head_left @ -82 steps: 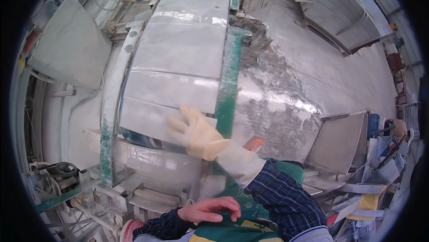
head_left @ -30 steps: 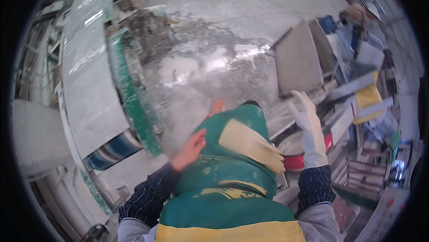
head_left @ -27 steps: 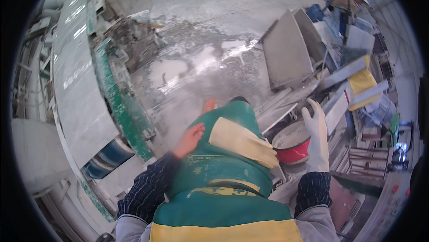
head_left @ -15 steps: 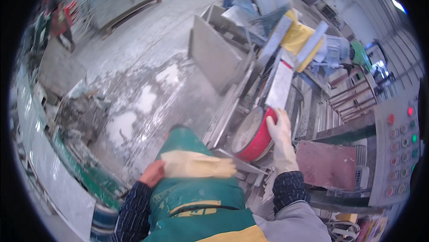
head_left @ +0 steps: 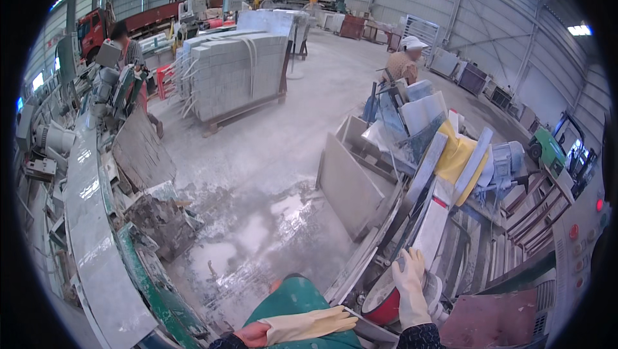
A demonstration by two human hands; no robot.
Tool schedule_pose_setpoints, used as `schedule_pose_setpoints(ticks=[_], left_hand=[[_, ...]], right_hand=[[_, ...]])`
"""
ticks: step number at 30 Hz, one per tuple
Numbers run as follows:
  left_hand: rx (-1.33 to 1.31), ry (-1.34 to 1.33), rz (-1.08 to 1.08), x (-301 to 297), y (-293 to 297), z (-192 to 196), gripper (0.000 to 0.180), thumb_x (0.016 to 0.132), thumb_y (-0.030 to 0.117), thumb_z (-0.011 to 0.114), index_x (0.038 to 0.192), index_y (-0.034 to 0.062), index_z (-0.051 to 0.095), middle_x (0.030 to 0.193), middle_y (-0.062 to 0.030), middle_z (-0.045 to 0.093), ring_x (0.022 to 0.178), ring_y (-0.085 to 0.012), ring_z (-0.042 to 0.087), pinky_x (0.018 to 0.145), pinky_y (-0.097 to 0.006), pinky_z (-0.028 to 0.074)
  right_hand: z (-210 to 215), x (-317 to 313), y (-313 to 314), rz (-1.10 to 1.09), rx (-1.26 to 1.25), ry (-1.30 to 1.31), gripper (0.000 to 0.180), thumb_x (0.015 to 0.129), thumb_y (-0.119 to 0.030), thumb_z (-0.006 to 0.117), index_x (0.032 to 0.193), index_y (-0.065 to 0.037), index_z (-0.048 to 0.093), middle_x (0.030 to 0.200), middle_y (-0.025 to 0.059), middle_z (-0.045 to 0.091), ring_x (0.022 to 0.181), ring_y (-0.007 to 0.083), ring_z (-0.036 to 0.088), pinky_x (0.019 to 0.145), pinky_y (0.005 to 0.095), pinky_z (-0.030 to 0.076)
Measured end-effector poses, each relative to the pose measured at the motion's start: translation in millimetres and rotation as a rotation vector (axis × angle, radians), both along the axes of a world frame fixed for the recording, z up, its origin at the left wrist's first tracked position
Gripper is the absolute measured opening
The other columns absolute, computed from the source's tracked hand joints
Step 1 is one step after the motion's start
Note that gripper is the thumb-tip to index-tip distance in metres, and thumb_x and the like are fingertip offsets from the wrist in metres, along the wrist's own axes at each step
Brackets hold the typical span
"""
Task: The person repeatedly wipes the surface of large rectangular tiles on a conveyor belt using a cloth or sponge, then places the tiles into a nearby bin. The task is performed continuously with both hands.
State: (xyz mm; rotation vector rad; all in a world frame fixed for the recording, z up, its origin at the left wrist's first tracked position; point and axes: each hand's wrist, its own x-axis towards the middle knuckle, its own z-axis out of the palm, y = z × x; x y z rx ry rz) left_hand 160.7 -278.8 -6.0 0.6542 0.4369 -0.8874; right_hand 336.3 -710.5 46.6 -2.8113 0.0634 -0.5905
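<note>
One person's two hands are in view at the lower edge. The right hand (head_left: 411, 284), in a pale work glove, lies on the rim of a red basin (head_left: 381, 302); its fingers point up and rest over the rim's far side, and whether the grip is pressed onto the rim or merely laid there cannot be told. The left hand (head_left: 252, 335) is bare and its grip is pinched on one loose pale glove (head_left: 308, 323), which lies across the green apron (head_left: 291, 296) at the person's front.

The red basin, one in number, sits low on the right, just beside a leaning grey slab (head_left: 347, 185) and at the foot of a rack of upright stone strips (head_left: 432, 220). One yellow cloth (head_left: 456, 156) hangs over the strips higher in that rack.

On the left, one long polished slab (head_left: 90, 233) runs along a green-edged machine bed, with a heap of broken stone (head_left: 158, 217) beside it. The floor (head_left: 257, 233) between is wet and streaked with pale slurry.

Further back, one pallet of stacked grey blocks (head_left: 232, 72) stands on the floor. Two other people are present: one in a white cap (head_left: 404, 59) behind the rack, one at far left (head_left: 129, 49) near the machinery. One control panel with red buttons (head_left: 582, 233) shows at the right edge.
</note>
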Motion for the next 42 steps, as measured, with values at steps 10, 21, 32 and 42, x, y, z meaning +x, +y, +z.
schedule_pose_setpoints(ticks=[10, 21, 32, 42], left_hand=[[0.019, -0.152, -0.164, 59.9, -116.5, 2.0, 0.051, 0.094, 0.012, 0.05, 0.144, 0.0044, 0.041, 0.146, -0.012, 0.047, 0.138, -0.0253, 0.041, 0.118, -0.042, 0.03], [-0.012, -0.159, 0.009, 72.6, -154.9, 8.4, 0.043, 0.096, 0.014, 0.051, 0.138, 0.0082, 0.048, 0.141, -0.0099, 0.051, 0.139, -0.0239, 0.039, 0.117, -0.041, 0.028], [0.114, -0.739, 0.74, 136.6, 9.7, 91.6, 0.046, 0.098, 0.014, 0.049, 0.143, 0.0063, 0.042, 0.145, -0.0103, 0.048, 0.139, -0.0225, 0.04, 0.116, -0.037, 0.028], [0.501, -0.984, 0.88, 133.3, 50.1, 131.7, 0.05, 0.1, 0.014, 0.047, 0.147, 0.0046, 0.037, 0.149, -0.0106, 0.045, 0.138, -0.0212, 0.041, 0.115, -0.033, 0.029]], right_hand=[[4.4, 10.0, -39.1, -0.225, -0.015, -0.015, 0.051, 0.078, -0.028, 0.069, 0.122, -0.005, 0.064, 0.119, 0.0175, 0.061, 0.12, 0.0403, 0.05, 0.11, 0.0476, 0.034], [38.6, -8.3, 27.5, 0.02, 0.252, -0.008, 0.042, 0.082, -0.023, 0.068, 0.12, -0.005, 0.066, 0.121, 0.0202, 0.065, 0.119, 0.0362, 0.058, 0.104, 0.0421, 0.044], [86.7, 35.1, 122.8, 0.133, -0.096, 0.137, 0.061, 0.085, -0.033, 0.068, 0.136, -0.003, 0.053, 0.139, 0.0222, 0.053, 0.129, 0.0393, 0.048, 0.111, 0.0454, 0.036], [120.6, -38.8, 328.8, 1.131, 0.128, 0.285, 0.044, 0.088, -0.042, 0.065, 0.095, 0.001, 0.07, 0.086, 0.0228, 0.069, 0.086, 0.0395, 0.066, 0.078, 0.0452, 0.052]])
